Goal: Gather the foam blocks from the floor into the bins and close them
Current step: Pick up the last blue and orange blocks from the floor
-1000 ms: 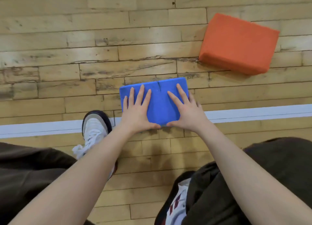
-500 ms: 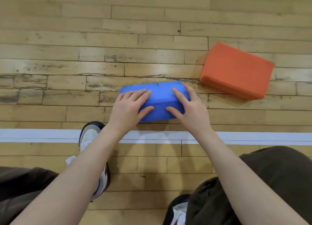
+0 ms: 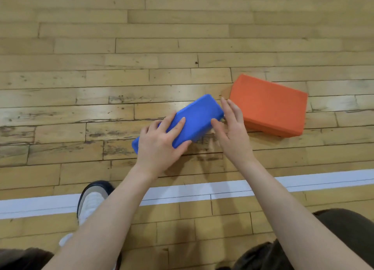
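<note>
A person crouches over a wooden gym floor (image 3: 141,26), both hands on a blue block (image 3: 194,116). The block's long axis runs on a diagonal, its near end low and to the left, its far end pointing up and to the right toward an orange block (image 3: 269,105). The left hand (image 3: 159,142) has its grip clamped on the near half of the blue block: fingers curl over the top face and the thumb presses the near long edge, so most of the block juts out beyond and to the right of that grip. The right hand (image 3: 232,132) stands at the block's far right end with fingers spread apart, the thumb touching the top face near the corner; it is not closed around anything. The orange block lies flat on the floor just beyond the right hand's fingertips, its near corner close beside the blue block's far end. A white line (image 3: 323,180) crosses the floor under both forearms, and a shoe (image 3: 91,201) rests on it below the left arm.
</note>
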